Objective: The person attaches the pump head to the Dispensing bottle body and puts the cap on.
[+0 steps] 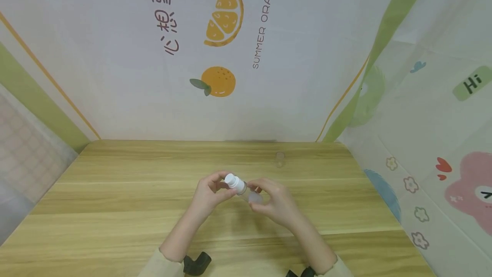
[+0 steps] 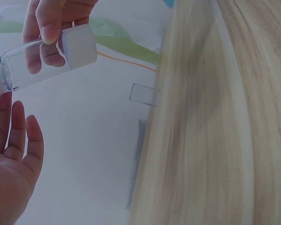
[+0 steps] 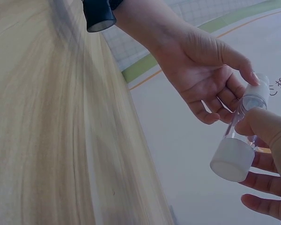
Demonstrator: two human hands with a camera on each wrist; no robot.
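Observation:
A clear cylindrical bottle with a white top (image 1: 235, 182) and a white base (image 3: 232, 159) is held tilted above the table. My left hand (image 1: 209, 192) pinches the white top between thumb and fingers, while its other fingers spread loosely below, as the left wrist view shows. With my right hand (image 1: 277, 202) I grip the clear body (image 3: 233, 125) close to the base. Through the transparent wall some right fingers show in the left wrist view. Standing apart toward the back of the table is a small clear cap (image 1: 280, 159), also visible in the left wrist view.
A wood-grain table (image 1: 134, 208) lies beneath both hands. Behind it hangs a white printed cloth (image 1: 292, 97) with orange drawings, and another patterned cloth (image 1: 434, 140) hangs along the right side. Black straps with dark mounts (image 1: 197, 264) sit at the wrists.

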